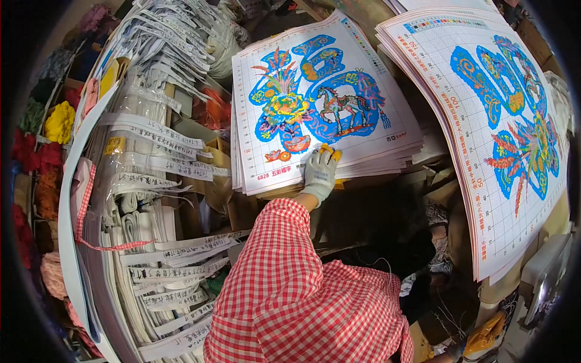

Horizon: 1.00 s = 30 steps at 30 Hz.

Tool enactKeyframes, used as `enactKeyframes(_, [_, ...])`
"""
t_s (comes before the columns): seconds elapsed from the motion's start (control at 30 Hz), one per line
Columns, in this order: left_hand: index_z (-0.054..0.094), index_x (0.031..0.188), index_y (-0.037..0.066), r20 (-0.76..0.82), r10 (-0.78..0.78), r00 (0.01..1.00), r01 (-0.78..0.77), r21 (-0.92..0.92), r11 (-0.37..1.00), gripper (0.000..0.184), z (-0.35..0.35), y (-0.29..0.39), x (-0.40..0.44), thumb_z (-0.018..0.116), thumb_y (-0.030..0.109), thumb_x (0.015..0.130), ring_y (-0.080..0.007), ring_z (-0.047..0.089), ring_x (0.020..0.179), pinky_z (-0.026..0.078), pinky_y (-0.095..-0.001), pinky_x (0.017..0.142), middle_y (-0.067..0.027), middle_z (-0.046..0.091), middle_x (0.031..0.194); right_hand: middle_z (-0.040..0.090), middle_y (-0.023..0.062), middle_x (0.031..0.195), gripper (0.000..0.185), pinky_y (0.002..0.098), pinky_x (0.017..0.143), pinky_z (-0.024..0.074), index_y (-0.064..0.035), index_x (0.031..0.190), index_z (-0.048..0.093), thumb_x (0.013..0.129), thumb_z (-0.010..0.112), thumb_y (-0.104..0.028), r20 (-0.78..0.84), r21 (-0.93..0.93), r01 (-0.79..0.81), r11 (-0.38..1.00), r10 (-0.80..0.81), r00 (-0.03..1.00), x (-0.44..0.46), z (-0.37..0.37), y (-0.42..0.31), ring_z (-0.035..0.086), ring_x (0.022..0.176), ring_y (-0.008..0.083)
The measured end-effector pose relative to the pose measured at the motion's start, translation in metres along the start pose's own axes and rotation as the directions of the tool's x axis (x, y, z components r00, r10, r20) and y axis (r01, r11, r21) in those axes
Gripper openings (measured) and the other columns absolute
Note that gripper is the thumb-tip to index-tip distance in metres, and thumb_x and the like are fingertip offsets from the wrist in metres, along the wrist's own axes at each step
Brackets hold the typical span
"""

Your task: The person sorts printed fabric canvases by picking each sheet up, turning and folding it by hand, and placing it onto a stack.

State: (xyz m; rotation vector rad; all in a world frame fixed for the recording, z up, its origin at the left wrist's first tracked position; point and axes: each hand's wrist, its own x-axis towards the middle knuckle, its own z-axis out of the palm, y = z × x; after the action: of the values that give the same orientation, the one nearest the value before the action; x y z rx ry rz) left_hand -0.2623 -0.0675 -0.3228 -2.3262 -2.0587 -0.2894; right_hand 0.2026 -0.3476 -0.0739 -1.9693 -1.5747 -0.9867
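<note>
My left hand [320, 173], in a white glove with yellow fingertips, lies on the lower edge of a printed sheet [248, 81]. Its fingers rest on the paper and the thumb is hard to make out. The sheet tops a loose stack and bears a blue character pattern with a white horse and flowers. At the lower right is my right hand [483, 336], in a yellow-orange glove, low beneath a second stack of similar sheets [451, 103]. Its fingers are partly hidden and blurred, so its grip cannot be made out.
On the left stand tall bundles of folded white material with handwritten paper strips [175, 163]. Colored yarn, including a yellow ball [60, 122], fills compartments at the far left. A grey metallic object [548, 266] is at the right edge. Loose threads hang near the lower right.
</note>
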Motion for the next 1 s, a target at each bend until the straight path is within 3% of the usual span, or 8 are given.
enactKeyframes(0.07, [0.051, 0.116, 0.018, -0.038, 0.008, 0.999, -0.009, -0.012, 1.0, 0.049, 0.0, 0.0, 0.0, 0.056, 0.013, 0.068, -0.0274, 0.04, 0.102, 0.033, -0.0405, 0.086, -0.0076, 0.043, 0.114, 0.052, 0.014, 0.117, 0.04, 0.032, 0.086, 0.0417, 0.0008, 0.12, 0.046, 0.085, 0.05, -0.018, 0.289, 0.031, -0.014, 0.999, 0.004, 0.957, -0.014, -0.004, 0.044, 0.052, 0.103, 0.0272])
enactKeyframes(0.2, [0.054, 0.112, 0.015, -0.121, 0.029, 0.992, -0.035, -0.056, 0.998, 0.045, 0.0, 0.0, 0.0, 0.058, 0.013, 0.067, -0.0276, 0.041, 0.1, 0.034, -0.0405, 0.085, -0.0078, 0.043, 0.112, 0.053, 0.0136, 0.116, 0.039, 0.0329, 0.085, 0.042, -0.0001, 0.12, 0.047, 0.085, 0.049, -0.018, 0.227, 0.044, -0.022, 0.999, 0.011, 0.974, -0.056, 0.011, 0.1, 0.053, 0.101, 0.0271])
enactKeyframes(0.3, [0.054, 0.111, 0.014, -0.118, 0.019, 0.993, -0.026, -0.051, 0.998, 0.044, -0.003, 0.001, 0.0, 0.058, 0.012, 0.067, -0.0278, 0.041, 0.1, 0.034, -0.0404, 0.085, -0.0077, 0.043, 0.111, 0.054, 0.0132, 0.113, 0.039, 0.0331, 0.083, 0.043, -0.0011, 0.118, 0.047, 0.083, 0.052, -0.02, 0.199, -0.07, -0.066, 0.995, 0.078, 0.977, -0.087, 0.019, 0.144, 0.054, 0.097, 0.0269])
enactKeyframes(0.57, [0.052, 0.115, 0.018, -0.113, 0.023, 0.993, -0.026, -0.028, 0.999, 0.049, 0.001, -0.001, 0.0, 0.057, 0.012, 0.067, -0.0279, 0.041, 0.1, 0.034, -0.041, 0.085, -0.0073, 0.043, 0.111, 0.057, 0.0124, 0.109, 0.04, 0.0329, 0.078, 0.0453, -0.0025, 0.116, 0.048, 0.082, 0.053, -0.022, 0.191, -0.079, -0.005, 0.997, 0.02, 0.981, -0.058, 0.009, 0.093, 0.057, 0.092, 0.0274])
enactKeyframes(0.8, [0.05, 0.117, 0.018, -0.093, 0.02, 0.995, -0.024, -0.049, 0.999, 0.051, -0.001, -0.001, 0.0, 0.057, 0.013, 0.066, -0.0283, 0.041, 0.103, 0.034, -0.0415, 0.086, -0.0078, 0.043, 0.11, 0.056, 0.012, 0.112, 0.038, 0.0326, 0.081, 0.0445, -0.0031, 0.119, 0.046, 0.085, 0.046, -0.021, 0.144, -0.068, -0.02, 0.997, 0.03, 0.989, -0.041, 0.008, 0.065, 0.056, 0.097, 0.0272])
enactKeyframes(0.87, [0.05, 0.117, 0.017, -0.09, 0.023, 0.996, -0.027, -0.047, 0.999, 0.051, -0.002, 0.0, 0.0, 0.057, 0.013, 0.066, -0.0284, 0.041, 0.103, 0.034, -0.0414, 0.086, -0.0079, 0.043, 0.11, 0.055, 0.0121, 0.113, 0.039, 0.0329, 0.083, 0.0438, -0.0035, 0.12, 0.046, 0.086, 0.042, -0.023, 0.152, 0.079, -0.041, 0.996, 0.028, 0.988, -0.027, 0.004, 0.047, 0.055, 0.099, 0.0274])
enactKeyframes(1.0, [0.05, 0.116, 0.017, -0.104, 0.03, 0.994, -0.035, -0.043, 0.998, 0.051, -0.004, 0.0, 0.0, 0.058, 0.013, 0.065, -0.0284, 0.041, 0.104, 0.034, -0.041, 0.085, -0.0081, 0.044, 0.11, 0.054, 0.0124, 0.114, 0.04, 0.0331, 0.084, 0.0429, -0.0037, 0.12, 0.046, 0.087, 0.039, -0.026, 0.166, 0.028, -0.028, 0.999, 0.023, 0.986, -0.026, 0.003, 0.043, 0.054, 0.102, 0.0277])
